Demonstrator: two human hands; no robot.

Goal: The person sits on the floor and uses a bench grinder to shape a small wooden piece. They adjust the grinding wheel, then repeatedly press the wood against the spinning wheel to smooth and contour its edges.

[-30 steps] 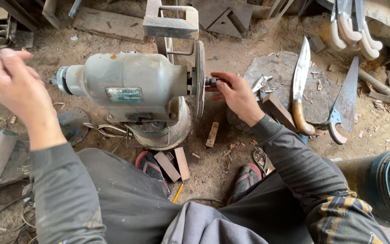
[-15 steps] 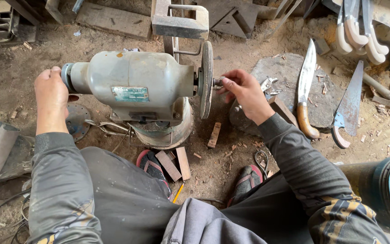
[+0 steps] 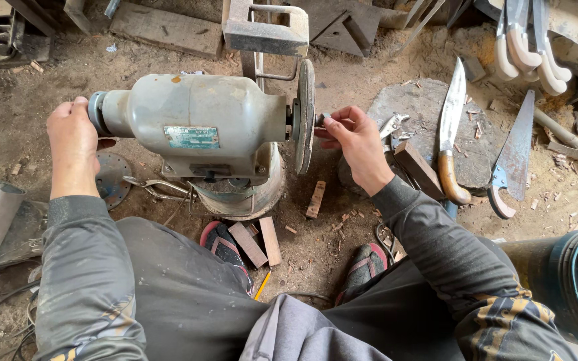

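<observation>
While the person sat on the dirt floor (image 3: 21,100), a grey bench grinder (image 3: 202,127) stood at centre frame, just above the knees, its motor body lying left to right. A grinding wheel (image 3: 304,115) sat edge-on at the grinder's right end, upright. Right of centre lay a flat stone slab (image 3: 416,110), with a curved knife (image 3: 451,127) and a small saw blade (image 3: 513,150) on and beside it. A dark bucket (image 3: 570,287) occupied the lower right corner. The left hand (image 3: 71,137) was closed around the shaft end at the grinder's left side, fingers wrapped and pressed on it. The right hand (image 3: 352,137) pinched the spindle nut (image 3: 320,120) just right of the wheel, thumb and fingertips closed on it. Small wood blocks (image 3: 257,241) lay between the sandals at lower centre.
</observation>
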